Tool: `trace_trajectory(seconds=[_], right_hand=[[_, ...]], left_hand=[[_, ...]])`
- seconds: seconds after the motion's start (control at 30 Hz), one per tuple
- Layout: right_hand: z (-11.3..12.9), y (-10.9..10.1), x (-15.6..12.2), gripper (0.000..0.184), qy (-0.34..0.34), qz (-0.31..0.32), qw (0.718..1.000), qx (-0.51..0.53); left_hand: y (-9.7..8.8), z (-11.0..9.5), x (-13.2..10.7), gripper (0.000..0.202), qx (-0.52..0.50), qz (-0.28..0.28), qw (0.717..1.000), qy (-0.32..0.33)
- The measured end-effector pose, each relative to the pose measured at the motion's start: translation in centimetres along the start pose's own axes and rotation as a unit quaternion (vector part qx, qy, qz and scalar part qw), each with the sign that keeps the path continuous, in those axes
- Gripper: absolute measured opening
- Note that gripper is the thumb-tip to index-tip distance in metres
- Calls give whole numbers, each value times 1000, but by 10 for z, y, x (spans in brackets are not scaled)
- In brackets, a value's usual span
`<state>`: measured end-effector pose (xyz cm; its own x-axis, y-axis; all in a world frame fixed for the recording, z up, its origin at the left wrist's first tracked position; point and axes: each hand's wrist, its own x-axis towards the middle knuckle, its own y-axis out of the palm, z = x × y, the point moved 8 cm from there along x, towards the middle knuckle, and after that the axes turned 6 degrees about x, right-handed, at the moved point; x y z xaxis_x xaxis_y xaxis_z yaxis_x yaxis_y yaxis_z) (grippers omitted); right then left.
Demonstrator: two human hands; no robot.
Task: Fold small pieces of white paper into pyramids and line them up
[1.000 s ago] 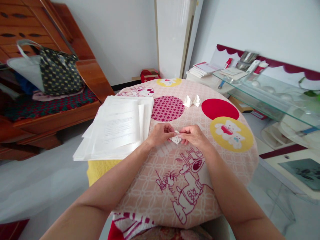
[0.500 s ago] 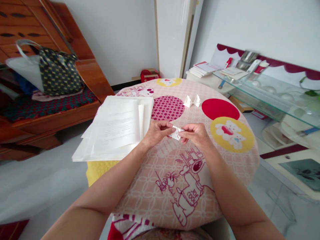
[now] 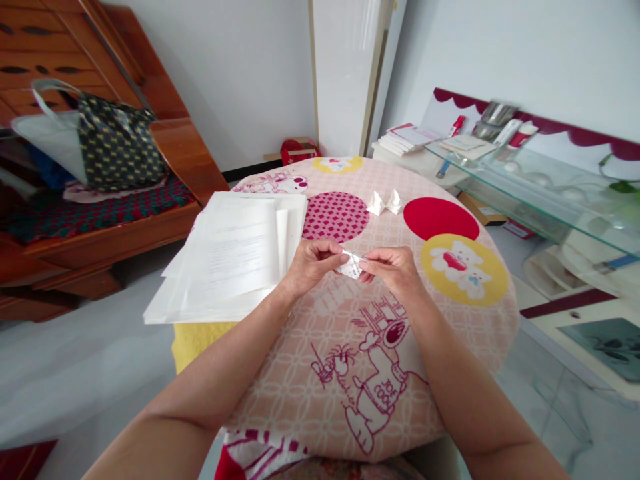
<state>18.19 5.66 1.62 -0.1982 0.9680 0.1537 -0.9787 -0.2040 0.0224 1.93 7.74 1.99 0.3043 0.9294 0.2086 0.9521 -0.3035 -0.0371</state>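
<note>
A small folded piece of paper (image 3: 351, 265), white with dark print, is held between my two hands over the table. My left hand (image 3: 314, 267) pinches its left edge between thumb and fingers. On the other side, my right hand (image 3: 393, 268) grips the right edge the same way. Farther back on the cloth stand two small folded white paper shapes (image 3: 384, 203), side by side and touching or nearly so. A stack of white paper sheets (image 3: 225, 257), the top one with faint writing, lies left of my hands.
A patterned tablecloth (image 3: 295, 400) covers the round table. To the right is a glass shelf (image 3: 550, 193) with cups, a metal pot and papers nearby. On the left, a wooden bench (image 3: 185, 157) carries a dark patterned bag (image 3: 117, 143).
The folded paper has turned slightly in my fingers, and its printed face shows differently. Both hands have shifted only a little; the rest looks the same.
</note>
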Motion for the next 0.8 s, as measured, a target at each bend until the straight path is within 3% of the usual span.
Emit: trace_trajectory(seconds=[0.37,0.47,0.6,0.8], right_hand=[[2,1,-3,17,-17,-50,998,30],[-1,7,-1,19,-2,-15,999,31],[-5,14,2,22,25,33,999,11],[-10,9,1,22,36,3,999,14]], left_hand=[[3,-2,-1,23,-2,1,1000,-7],[2,0,-1,23,0,-1,1000,-19],[8,4,0,23,20,37,999,-32],[13,13,0,31,18,76,995,-67]])
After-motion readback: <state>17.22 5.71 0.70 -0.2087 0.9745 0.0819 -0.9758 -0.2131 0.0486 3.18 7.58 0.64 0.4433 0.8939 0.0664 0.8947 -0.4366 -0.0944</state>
